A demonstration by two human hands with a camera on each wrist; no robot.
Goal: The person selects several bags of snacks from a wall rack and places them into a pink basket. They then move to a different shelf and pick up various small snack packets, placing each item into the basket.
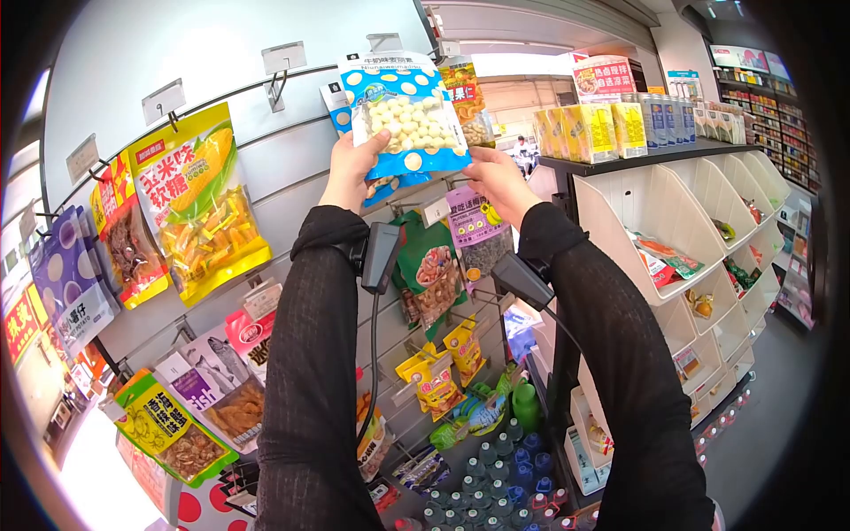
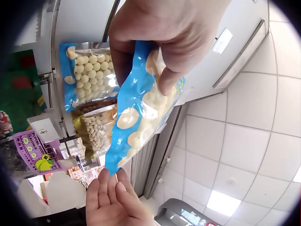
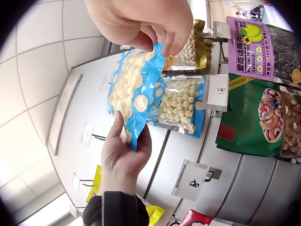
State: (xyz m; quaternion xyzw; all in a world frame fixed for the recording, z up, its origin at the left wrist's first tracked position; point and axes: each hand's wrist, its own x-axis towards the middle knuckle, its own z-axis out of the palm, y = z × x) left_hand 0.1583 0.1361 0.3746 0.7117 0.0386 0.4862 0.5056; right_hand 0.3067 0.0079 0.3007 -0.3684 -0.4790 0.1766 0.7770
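Note:
A blue and white bag of round cream-coloured candies (image 1: pixel 409 124) is held up in front of the display wall. My left hand (image 1: pixel 354 166) grips its left lower side, the thumb lying across the front. At the lower right corner is my right hand (image 1: pixel 501 183); the right wrist view shows its thumb and fingers pinching that corner (image 3: pixel 159 52). Behind the held bag hangs a matching blue candy bag (image 3: pixel 176 106), mostly hidden in the head view. Beside that one is a gold bag of nuts (image 2: pixel 98 132).
Yellow corn candy (image 1: pixel 199 203) hangs at left. Below the hands are a green snack bag (image 1: pixel 429 270) and a purple plum bag (image 1: pixel 478 221). White bins (image 1: pixel 651 221) stand at right, with boxed goods (image 1: pixel 589 133) above. Several bottles (image 1: pixel 487 478) stand low down.

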